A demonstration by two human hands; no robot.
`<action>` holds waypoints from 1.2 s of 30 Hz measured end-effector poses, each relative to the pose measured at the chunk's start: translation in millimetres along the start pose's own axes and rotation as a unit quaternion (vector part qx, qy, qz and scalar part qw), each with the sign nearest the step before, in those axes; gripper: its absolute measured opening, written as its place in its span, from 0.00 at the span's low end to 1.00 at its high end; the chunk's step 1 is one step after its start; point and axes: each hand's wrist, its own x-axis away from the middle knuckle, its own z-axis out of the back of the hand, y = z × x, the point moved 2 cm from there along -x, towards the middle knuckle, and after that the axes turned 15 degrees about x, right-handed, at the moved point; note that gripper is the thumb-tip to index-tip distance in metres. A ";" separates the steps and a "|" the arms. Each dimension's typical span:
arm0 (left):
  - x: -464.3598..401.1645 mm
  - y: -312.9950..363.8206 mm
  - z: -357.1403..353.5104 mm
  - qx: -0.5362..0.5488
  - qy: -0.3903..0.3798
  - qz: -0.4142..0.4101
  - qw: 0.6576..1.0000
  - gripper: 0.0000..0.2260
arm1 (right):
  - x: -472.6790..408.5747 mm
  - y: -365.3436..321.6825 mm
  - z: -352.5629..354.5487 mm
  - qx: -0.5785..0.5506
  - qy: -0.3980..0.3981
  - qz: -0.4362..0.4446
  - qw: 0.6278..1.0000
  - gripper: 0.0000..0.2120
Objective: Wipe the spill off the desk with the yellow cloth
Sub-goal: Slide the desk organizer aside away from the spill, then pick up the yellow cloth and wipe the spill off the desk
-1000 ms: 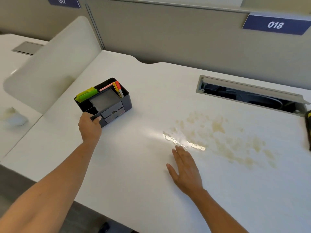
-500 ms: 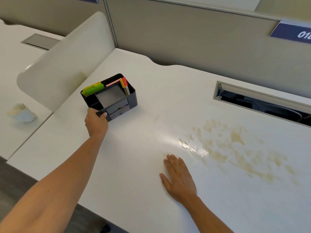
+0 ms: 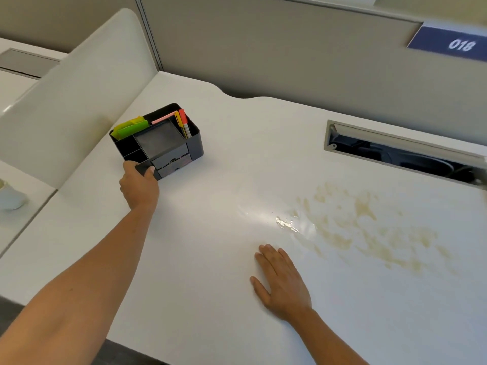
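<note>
A yellowish-brown spill spreads in patches over the right half of the white desk, with a wet glare at its left edge. My left hand grips the near corner of a black desk organizer at the desk's left side. Something yellow-green sticks out of the organizer's back-left compartment; whether it is the cloth I cannot tell. My right hand lies flat on the desk, fingers together, just short of the spill's near-left edge, holding nothing.
Orange and yellow markers stand in the organizer. An open cable slot runs along the back right. A grey partition with a blue "018" label backs the desk. A white divider borders the left. A white cup stands on the neighbouring desk.
The view has swung slightly, and the organizer with my left hand on its corner has stayed close to the divider. My right hand has stayed flat on the desk.
</note>
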 end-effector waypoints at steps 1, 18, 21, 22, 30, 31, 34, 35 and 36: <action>-1.9 0.7 -2.2 0.000 0.000 0.000 1.000 0.15 | -0.2 -0.4 -0.3 0.001 0.000 0.001 1.000 0.25; 145.8 -9.6 -35.2 0.088 -0.128 -0.057 0.986 0.34 | -3.1 0.7 10.4 -0.029 -0.012 -0.002 1.000 0.25; 213.6 -7.9 -54.1 0.072 -0.175 -0.080 0.979 0.25 | -0.7 12.1 17.6 -0.075 0.013 -0.039 0.996 0.25; 236.0 -6.3 -59.0 0.059 -0.192 -0.090 0.976 0.23 | 2.3 19.9 21.6 -0.078 0.029 -0.059 0.995 0.24; 367.2 12.1 -99.7 -0.029 -0.373 -0.292 0.880 0.25 | 59.8 143.6 61.1 -0.107 0.051 -0.265 0.957 0.24; 375.8 15.2 -105.3 -0.040 -0.384 -0.306 0.870 0.24 | 69.5 162.5 66.9 -0.120 0.051 -0.305 0.943 0.24; 398.2 21.5 -120.6 -0.068 -0.403 -0.342 0.846 0.23 | 102.5 221.5 84.7 -0.127 0.052 -0.399 0.907 0.25; 407.3 23.2 -126.2 -0.077 -0.407 -0.353 0.839 0.23 | 116.4 242.9 91.2 -0.124 0.053 -0.421 0.897 0.24; 411.4 22.9 -128.2 -0.087 -0.408 -0.357 0.836 0.23 | 126.3 259.5 96.5 -0.122 0.054 -0.439 0.889 0.24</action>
